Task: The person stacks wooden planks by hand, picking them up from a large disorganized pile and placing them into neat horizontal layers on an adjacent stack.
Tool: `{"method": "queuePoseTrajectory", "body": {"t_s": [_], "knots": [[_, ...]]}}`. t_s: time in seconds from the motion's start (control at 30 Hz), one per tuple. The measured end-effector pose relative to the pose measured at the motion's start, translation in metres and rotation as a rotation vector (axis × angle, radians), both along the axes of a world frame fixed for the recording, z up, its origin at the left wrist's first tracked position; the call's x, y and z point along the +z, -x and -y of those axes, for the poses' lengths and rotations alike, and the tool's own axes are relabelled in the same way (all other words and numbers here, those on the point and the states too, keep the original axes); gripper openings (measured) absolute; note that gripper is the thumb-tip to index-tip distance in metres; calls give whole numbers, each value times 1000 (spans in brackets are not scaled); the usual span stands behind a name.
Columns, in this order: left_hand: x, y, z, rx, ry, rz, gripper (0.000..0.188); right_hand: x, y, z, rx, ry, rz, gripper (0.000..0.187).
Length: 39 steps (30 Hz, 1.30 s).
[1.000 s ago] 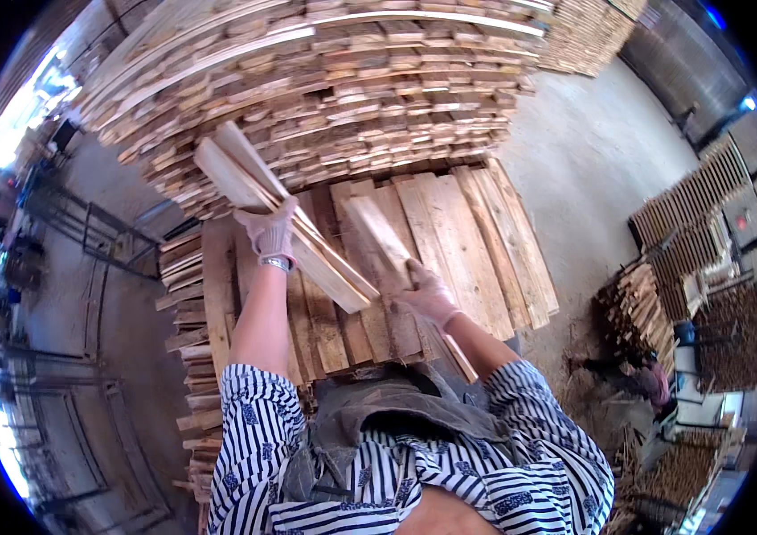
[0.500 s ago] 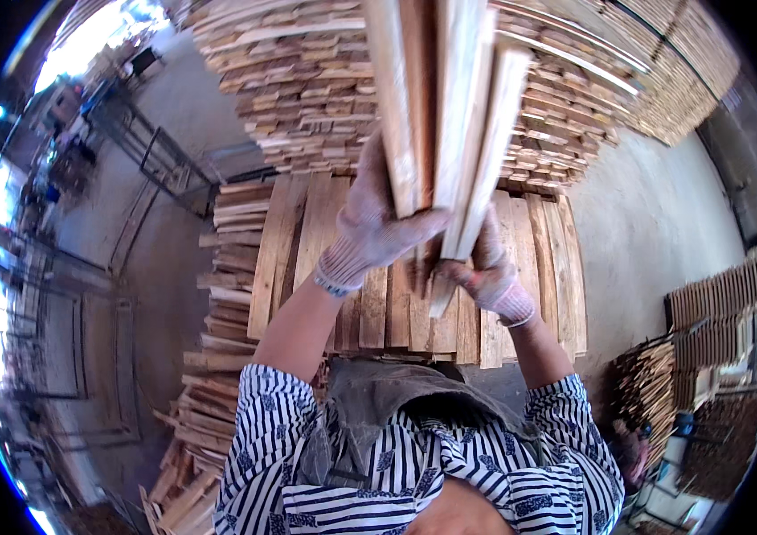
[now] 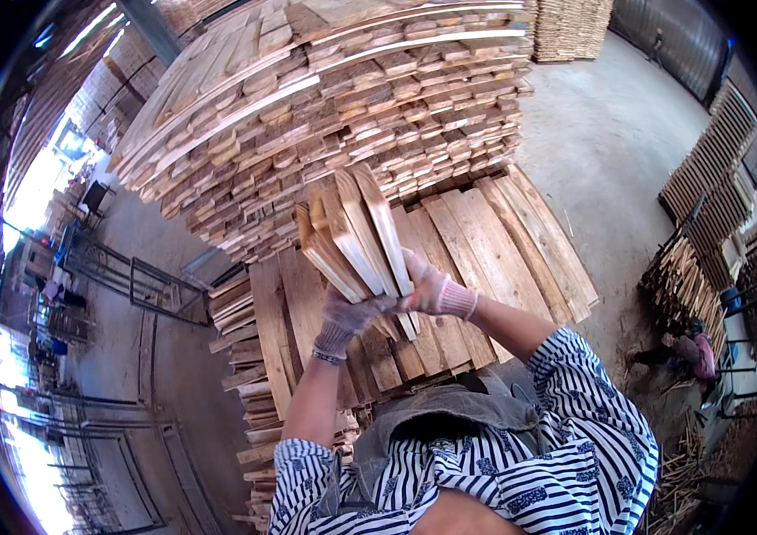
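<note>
While both gloved hands meet in the middle of the view, they hold up a bundle of short pale wooden boards (image 3: 351, 236), fanned out and tilted up and to the left. Fingers of the left hand (image 3: 344, 318) are curled shut under the lower end of the bundle, gripping it from below. Fingers of the right hand (image 3: 429, 290) wrap closed around the same end from the right side, just beside the left fingers and touching the boards. Both hands wear thin whitish knit gloves, and the right forearm comes out of a blue and white striped sleeve (image 3: 579, 401).

Below and beyond the fingers lies a low stack of long flat wooden planks (image 3: 494, 241), laid side by side. Above the raised bundle, farther from the fingers, rises a tall heap of stacked rough timber boards (image 3: 325, 107). To the right of the right fingers, well apart, the grey concrete floor (image 3: 610, 143) stretches away, and a person in a pink top (image 3: 695, 349) crouches beside smaller piles of wooden sticks (image 3: 686, 281).
</note>
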State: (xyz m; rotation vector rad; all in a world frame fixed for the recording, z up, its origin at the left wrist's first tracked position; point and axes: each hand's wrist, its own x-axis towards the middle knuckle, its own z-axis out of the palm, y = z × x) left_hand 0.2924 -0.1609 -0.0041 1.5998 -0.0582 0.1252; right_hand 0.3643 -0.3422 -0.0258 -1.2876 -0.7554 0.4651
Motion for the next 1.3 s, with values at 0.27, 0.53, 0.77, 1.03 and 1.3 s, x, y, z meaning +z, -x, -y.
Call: {"method": "queuePoseTrajectory", "body": {"t_s": [0.27,0.53,0.77,1.03,1.3], "knots": [[68,-15,-69,35,-54,28,91,60,-68,92,-113,285,335,91],[32,-78,-118,-2,-1400,-239,76,-6,-53,198,-214,1363,691,84],[-96,-147,-162,-126,-1547,-375,54,-108,-47,191,68,1649,717,88],[-164,-187,-169,-244,-1453,-398,61,-112,-50,191,107,1601,606,93],[-165,-187,-172,-196,-1418,-324,60,-67,-155,182,-82,1526,668,64]]}}
